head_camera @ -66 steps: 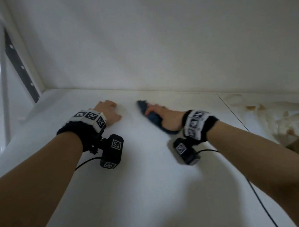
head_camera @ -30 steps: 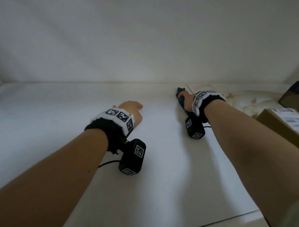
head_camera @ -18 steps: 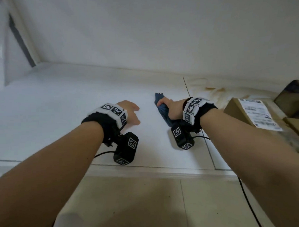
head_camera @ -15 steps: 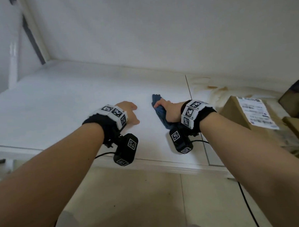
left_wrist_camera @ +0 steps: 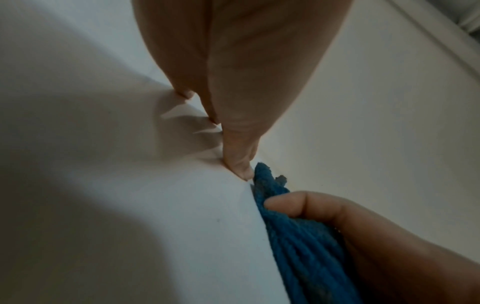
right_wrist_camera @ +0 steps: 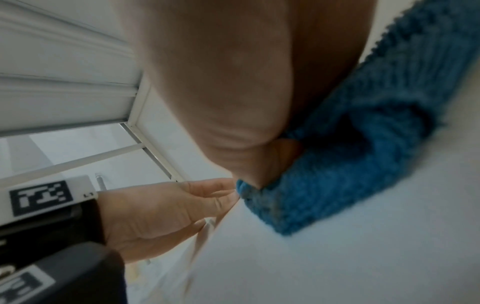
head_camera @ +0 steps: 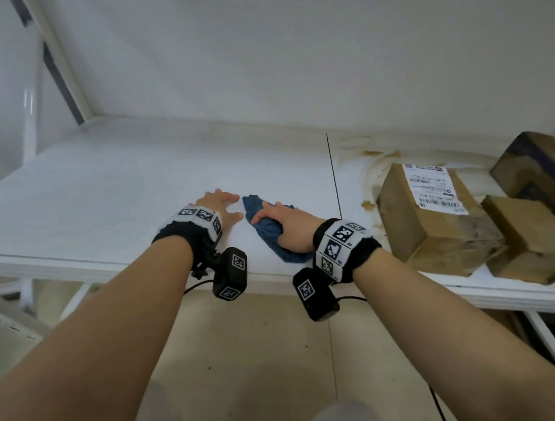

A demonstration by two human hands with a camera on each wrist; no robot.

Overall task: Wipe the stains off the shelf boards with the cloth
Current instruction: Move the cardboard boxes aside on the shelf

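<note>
A storeroom, by the look of it: white metal shelf (head_camera: 116, 192) against a bare wall (head_camera: 295, 56), taped cardboard boxes (head_camera: 429, 222) with a shipping label (head_camera: 431, 184), tiled floor (head_camera: 260, 354) below.

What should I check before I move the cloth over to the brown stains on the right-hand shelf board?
1. Right hand has a grip on the blue cloth: ok, thumb and fingers curl round it.
2. Cloth lies against the white shelf board: ok.
3. Left hand steadies on the board, fingers flat: ok.
4. Brown stains located, past the seam near the back wall: ok, not yet wiped.
5. Path clear: not ok, the labelled cardboard box sits right beside the stains.
6. Clean side of the cloth facing down: cannot tell.
</note>
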